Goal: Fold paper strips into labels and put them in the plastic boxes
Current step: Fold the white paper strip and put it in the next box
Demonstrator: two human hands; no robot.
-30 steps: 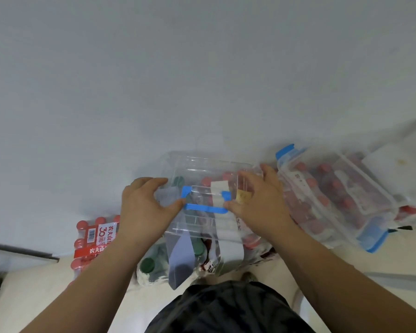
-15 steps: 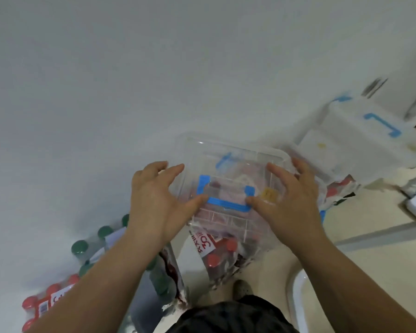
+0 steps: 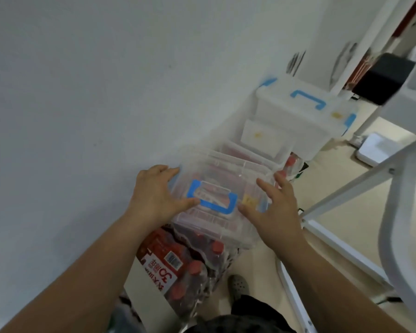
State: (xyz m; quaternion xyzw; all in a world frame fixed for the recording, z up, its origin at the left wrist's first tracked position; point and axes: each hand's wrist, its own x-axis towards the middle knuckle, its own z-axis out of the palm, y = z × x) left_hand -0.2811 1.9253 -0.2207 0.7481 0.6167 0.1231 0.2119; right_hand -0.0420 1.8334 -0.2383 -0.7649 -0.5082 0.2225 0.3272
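Observation:
A clear plastic box (image 3: 228,165) with a blue lid handle (image 3: 213,208) and a small yellow sticker (image 3: 247,200) sits between my hands, close to the white wall. My left hand (image 3: 154,193) lies on its left corner, fingers spread over the lid edge and thumb beside the handle. My right hand (image 3: 274,207) presses its right side with straight, spread fingers, thumb near the sticker. Red shapes show blurred through the lid. I see no paper strip.
Under the box lies a shrink-wrapped pack of red-capped bottles (image 3: 175,260). Further back, white lidded boxes (image 3: 286,126) with blue handles stand stacked by the wall. A white metal frame (image 3: 346,188) crosses the right side. My shoe (image 3: 238,284) is on the pale floor.
The view and the box have swung right along the wall, bringing the stacked white boxes and the white frame into sight. Both hands have stayed on the box.

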